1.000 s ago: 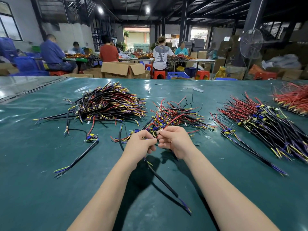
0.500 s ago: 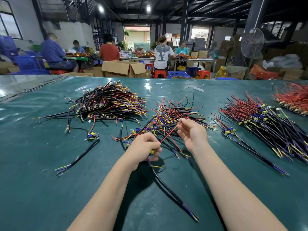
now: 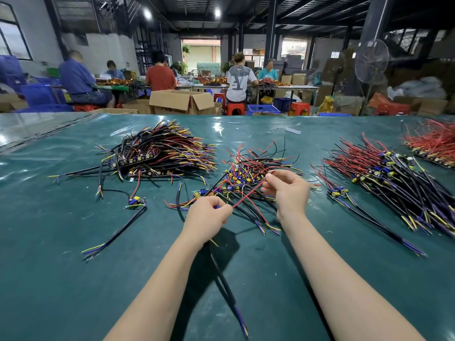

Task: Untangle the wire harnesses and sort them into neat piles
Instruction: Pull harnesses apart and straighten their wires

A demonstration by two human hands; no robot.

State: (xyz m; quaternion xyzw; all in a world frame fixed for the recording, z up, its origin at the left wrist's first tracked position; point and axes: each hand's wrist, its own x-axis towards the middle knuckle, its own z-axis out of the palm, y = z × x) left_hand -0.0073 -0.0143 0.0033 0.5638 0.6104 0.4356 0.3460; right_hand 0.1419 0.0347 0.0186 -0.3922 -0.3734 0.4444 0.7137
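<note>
Now gripping harness (image 3: 222, 275) in left hand (image 3: 208, 216), pinching its red wire (image 3: 247, 198) in right hand (image 3: 286, 190), stretched slanting up-right.

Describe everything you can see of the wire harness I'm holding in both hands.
The harness has a thin red wire stretched straight between the left hand, gripping its blue connector end, and the right hand, pinching it further along. A black sheathed cable trails from the left hand toward the viewer, ending in blue and yellow leads over the green table.

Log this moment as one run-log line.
left hand: grips harness | right hand: pinches its red wire, stretched between hands | middle pile: tangled
</note>
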